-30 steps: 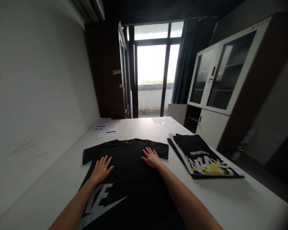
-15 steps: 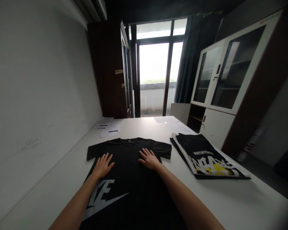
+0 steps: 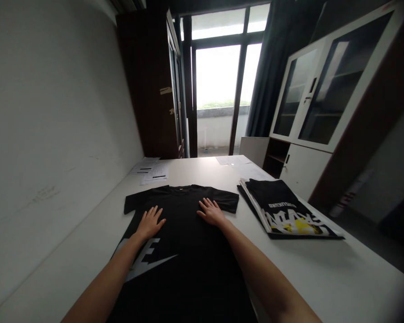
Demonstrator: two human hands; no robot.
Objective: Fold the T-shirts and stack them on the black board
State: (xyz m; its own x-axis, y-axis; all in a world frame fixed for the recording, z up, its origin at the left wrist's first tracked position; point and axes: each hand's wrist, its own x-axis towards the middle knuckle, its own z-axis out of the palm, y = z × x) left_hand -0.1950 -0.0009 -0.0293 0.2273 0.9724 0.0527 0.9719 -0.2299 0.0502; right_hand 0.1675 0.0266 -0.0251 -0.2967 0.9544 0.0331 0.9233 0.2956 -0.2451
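A black T-shirt (image 3: 185, 229) lies spread face up on the white table (image 3: 84, 251), its collar toward the far end and both sleeves out to the sides. Grey lettering and a swoosh mark its front, partly covered by my left forearm. My left hand (image 3: 150, 222) rests flat on the left of the chest, fingers spread. On the right of the chest, below the sleeve, my right hand (image 3: 211, 212) lies palm down with its fingers apart. Neither hand grips the cloth. The hem is out of view at the bottom.
To the right sits a stack of folded T-shirts (image 3: 283, 202), the top one black with white and yellow print. Papers (image 3: 155, 172) lie at the far left, and more sheets (image 3: 234, 160) at the far right. A wall (image 3: 63, 134) borders the left; a cabinet (image 3: 309, 170) stands beyond the right edge.
My left hand has slid slightly right across the shirt, nearer its middle. My right hand stays almost in place on the cloth. The whole view has tilted down a little.
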